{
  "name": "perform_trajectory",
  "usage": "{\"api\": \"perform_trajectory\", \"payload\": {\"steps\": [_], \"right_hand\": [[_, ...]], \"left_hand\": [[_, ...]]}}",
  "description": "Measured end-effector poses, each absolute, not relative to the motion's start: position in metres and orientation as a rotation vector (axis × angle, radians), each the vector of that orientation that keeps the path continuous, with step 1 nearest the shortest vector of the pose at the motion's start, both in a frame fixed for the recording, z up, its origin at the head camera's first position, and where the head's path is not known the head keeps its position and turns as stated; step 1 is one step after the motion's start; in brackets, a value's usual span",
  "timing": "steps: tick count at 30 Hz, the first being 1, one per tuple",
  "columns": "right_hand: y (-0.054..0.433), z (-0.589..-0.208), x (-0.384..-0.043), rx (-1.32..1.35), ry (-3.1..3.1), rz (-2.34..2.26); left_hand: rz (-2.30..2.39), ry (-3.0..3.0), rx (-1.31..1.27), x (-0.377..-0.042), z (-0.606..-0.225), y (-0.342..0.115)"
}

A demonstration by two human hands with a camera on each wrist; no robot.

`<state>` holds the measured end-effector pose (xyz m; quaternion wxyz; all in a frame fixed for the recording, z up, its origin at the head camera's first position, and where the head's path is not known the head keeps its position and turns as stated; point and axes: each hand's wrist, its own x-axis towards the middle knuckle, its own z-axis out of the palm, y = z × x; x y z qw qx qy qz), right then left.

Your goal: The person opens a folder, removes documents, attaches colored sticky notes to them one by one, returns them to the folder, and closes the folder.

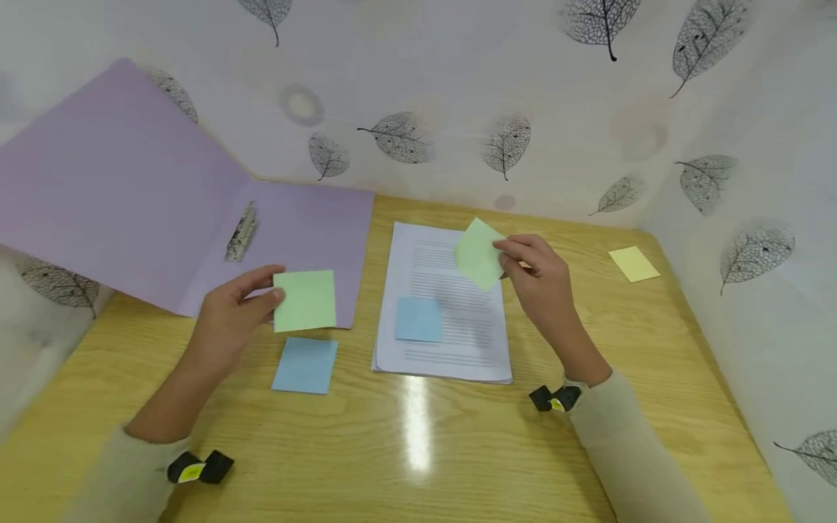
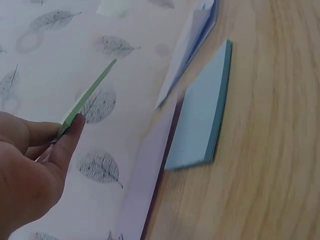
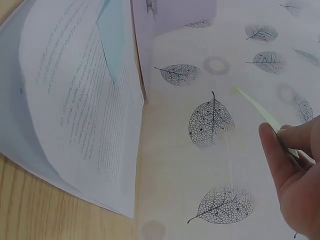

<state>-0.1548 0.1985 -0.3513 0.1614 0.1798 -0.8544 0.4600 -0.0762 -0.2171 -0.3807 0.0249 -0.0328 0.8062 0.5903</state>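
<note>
My left hand (image 1: 232, 319) pinches a green sticky note pad (image 1: 304, 301) by its left edge, held over the lower part of the purple folder (image 1: 314, 225). In the left wrist view this green pad (image 2: 87, 97) shows edge-on between thumb and fingers. My right hand (image 1: 539, 280) pinches a single light green sticky note (image 1: 480, 254), tilted above the upper right of a stack of printed papers (image 1: 458, 356). The right wrist view shows that note (image 3: 262, 111) edge-on too. A blue sticky note (image 1: 418, 319) lies on the papers. Just below the left hand's pad is a blue sticky note pad (image 1: 305, 365).
The folder's cover (image 1: 124, 174) stands raised against the leaf-patterned wall (image 1: 431, 87), with a metal clip (image 1: 242, 232) near its fold. A yellow sticky note (image 1: 633, 264) lies at the far right of the wooden table (image 1: 327, 457).
</note>
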Motion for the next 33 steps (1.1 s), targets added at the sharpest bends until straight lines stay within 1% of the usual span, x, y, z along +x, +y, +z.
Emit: {"api": "perform_trajectory", "payload": {"steps": [7,15,23,28,31,33], "right_hand": [[0.2,-0.353,-0.155,0.504,-2.437,1.326],[0.2,-0.353,-0.156,0.505,-2.449,1.33],[0.201,-0.353,-0.156,0.478,-2.458,1.351],[0.201,-0.352,-0.155,0.482,-2.441,1.375],[0.201,-0.352,-0.155,0.488,-2.432,1.394],[0.202,-0.353,-0.155,0.492,-2.426,1.409]], "left_hand": [[1.445,2.652,-0.171,-0.046,-0.39,-0.278],[1.302,2.672,-0.187,-0.033,-0.405,-0.31],[1.131,2.697,-0.129,-0.037,-0.415,-0.319],[1.022,2.785,-0.117,-0.038,-0.408,-0.32],[1.068,2.838,-0.117,-0.044,-0.397,-0.306],[1.155,2.86,-0.068,-0.051,-0.388,-0.286]]}}
